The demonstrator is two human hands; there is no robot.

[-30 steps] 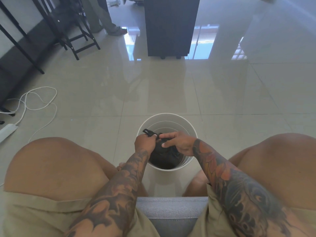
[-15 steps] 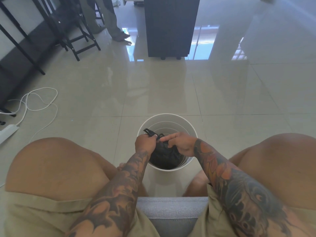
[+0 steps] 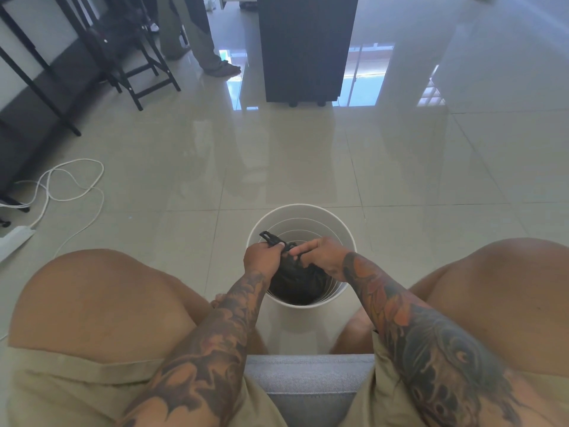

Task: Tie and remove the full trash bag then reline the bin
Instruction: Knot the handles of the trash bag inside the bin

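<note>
Glossy beige tiled floor (image 3: 308, 155) across the whole view, reflecting windows at 12 and 1 o'clock. Bare knees at 8 and 4 o'clock, khaki shorts (image 3: 61, 392) below, a grey cushion edge (image 3: 308, 377) at 6 o'clock between them. Dark cabinet (image 3: 308, 47) on small feet at 12 o'clock. Black chair and table frames (image 3: 129, 57) at 10 and 11 o'clock, with another person's trouser legs and a foot (image 3: 221, 69) just to their right. White cable (image 3: 74, 186) looped on the tiles at 9 o'clock, leading to a white power strip (image 3: 15, 241) at the left edge. White round bin (image 3: 345, 235) on the floor just below centre, between the knees. Black trash bag (image 3: 298, 282) inside the bin, its bulk toward the bin's 6 o'clock wall, its gathered neck raised to rim height. Left hand (image 3: 261, 257) clenched on the neck of the bag, a black loop of bag sticking out past the knuckles toward 11 o'clock. Right hand (image 3: 323, 257) just beside it at 3 o'clock, forefinger stretched toward the left hand, the other fingers curled into the bag's twisted top. Tattooed forearms reaching in from 7 and 5 o'clock.
</note>
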